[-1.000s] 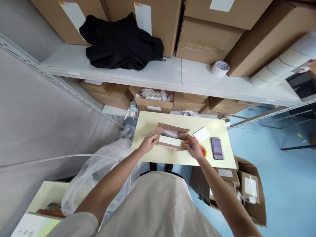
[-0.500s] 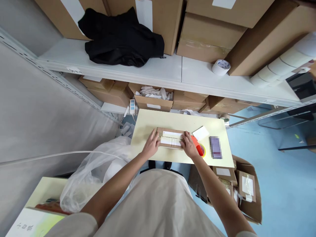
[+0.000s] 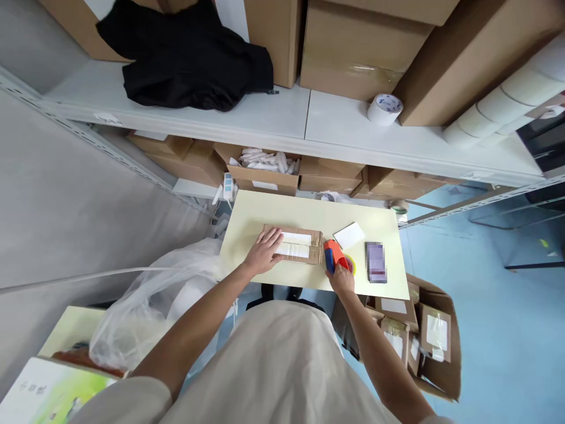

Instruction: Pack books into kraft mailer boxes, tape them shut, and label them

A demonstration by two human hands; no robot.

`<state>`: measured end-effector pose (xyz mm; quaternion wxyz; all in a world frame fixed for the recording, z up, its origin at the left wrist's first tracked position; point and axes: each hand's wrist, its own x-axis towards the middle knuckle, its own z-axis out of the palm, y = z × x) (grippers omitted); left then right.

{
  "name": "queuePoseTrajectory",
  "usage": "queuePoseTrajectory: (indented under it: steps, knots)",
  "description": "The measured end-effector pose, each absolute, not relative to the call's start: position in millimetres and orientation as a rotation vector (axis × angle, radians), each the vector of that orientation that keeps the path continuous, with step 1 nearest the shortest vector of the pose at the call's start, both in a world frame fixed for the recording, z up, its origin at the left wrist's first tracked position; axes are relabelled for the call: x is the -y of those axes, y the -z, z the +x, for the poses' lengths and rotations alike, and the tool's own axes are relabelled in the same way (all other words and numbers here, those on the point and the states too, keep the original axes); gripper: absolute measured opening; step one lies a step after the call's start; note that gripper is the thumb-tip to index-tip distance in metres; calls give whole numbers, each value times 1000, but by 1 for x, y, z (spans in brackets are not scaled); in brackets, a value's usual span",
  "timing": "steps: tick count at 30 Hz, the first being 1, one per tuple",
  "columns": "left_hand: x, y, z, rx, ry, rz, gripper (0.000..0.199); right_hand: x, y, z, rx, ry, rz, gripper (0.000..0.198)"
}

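A flat cardboard box [image 3: 316,247] with white labels and clear tape lies on the pale yellow table [image 3: 304,207]. My left hand [image 3: 265,253] rests on the left part of the box, its fingers stretched out over the top. At the box's right end, my right hand [image 3: 342,279] grips a red and blue tape dispenser [image 3: 335,253] by its near end. The dispenser holds a yellow-edged roll, partly covered. Close by are a white card or pad [image 3: 349,235] and a blurred purple rectangular item [image 3: 375,262].
Above the table's back runs a white shelf [image 3: 247,121] with black clothing [image 3: 194,65], cartons and a white tape roll [image 3: 385,110]. An open carton [image 3: 450,330] of smaller boxes stands at the right. Clear plastic wrapping [image 3: 145,318] bulges at the left.
My right hand has left the box and taken hold of the tape dispenser, bringing it to the box's end. The box appears turned around under my left hand. The view has shifted slightly.
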<state>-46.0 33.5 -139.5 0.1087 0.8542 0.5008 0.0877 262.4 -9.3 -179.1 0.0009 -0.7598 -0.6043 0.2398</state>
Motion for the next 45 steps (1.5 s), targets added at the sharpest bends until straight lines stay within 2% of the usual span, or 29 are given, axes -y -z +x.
queuePoseTrajectory:
  steps: [3, 7, 10, 14, 20, 26, 29, 32, 34, 37, 41, 45]
  knots:
    - [-28, 141, -39, -1587, -305, 2440, 49, 3, 171, 274, 1797, -860, -2394, 32]
    - [-18, 144, -29, -1638, -357, 2412, 47, -15, 126, 304, 1573, -894, -2024, 26]
    - [-13, 144, -25, -1653, -381, 2399, 47, -41, 85, 300, 1651, -877, -1700, 35]
    - [-13, 141, -23, -1639, -401, 2363, 45, -81, 54, 246, 1907, -1098, -1405, 50]
    - [-14, 135, -22, -1623, -402, 2268, 34, -103, 57, 205, 2191, -1170, -1374, 57]
    - [-12, 126, -22, -1620, -491, 2065, 42, -112, 60, 229, 2269, -1133, -1443, 55]
    - [-15, 117, -13, -1683, -749, 1704, 37, -112, 61, 233, 2252, -1198, -1452, 55]
    - [-23, 109, 1, -1550, -1014, 1108, 39, -109, 62, 234, 2217, -1228, -1449, 55]
    - [-31, 107, 8, -1363, -1031, 746, 45, -108, 64, 236, 2192, -1240, -1450, 56]
    - [-40, 106, 11, -1148, -988, 449, 44, -107, 66, 240, 2161, -1267, -1449, 57]
    - [-44, 109, 9, -1037, -976, 287, 32, -104, 67, 243, 2120, -1306, -1479, 56]
    - [-46, 111, 13, -1267, -986, 418, 29, -99, 62, 234, 2216, -1187, -1462, 55]
